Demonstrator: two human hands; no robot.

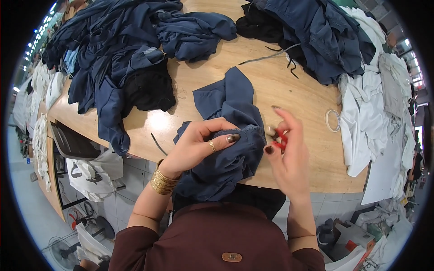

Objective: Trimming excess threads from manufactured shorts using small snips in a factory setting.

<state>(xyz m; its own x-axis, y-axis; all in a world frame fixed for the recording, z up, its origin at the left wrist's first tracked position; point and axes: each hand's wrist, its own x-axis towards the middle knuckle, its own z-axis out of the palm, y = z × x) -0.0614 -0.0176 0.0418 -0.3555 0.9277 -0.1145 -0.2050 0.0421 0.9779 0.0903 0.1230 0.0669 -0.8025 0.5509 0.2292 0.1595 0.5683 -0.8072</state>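
A navy blue garment lies bunched at the table's near edge, with part of it hanging over toward my lap. My left hand pinches its seamed edge, thumb on top and fingers underneath. Just right of the cloth, my right hand is curled around a small red tool. The fingers cover most of this tool, so its exact kind cannot be made out. A small gap separates the right fingertips from the garment.
Piles of navy clothes cover the far left of the wooden table, with a black cloth beside them. More navy clothes lie far right, near white fabric. A tape roll and dark cords rest on the tabletop.
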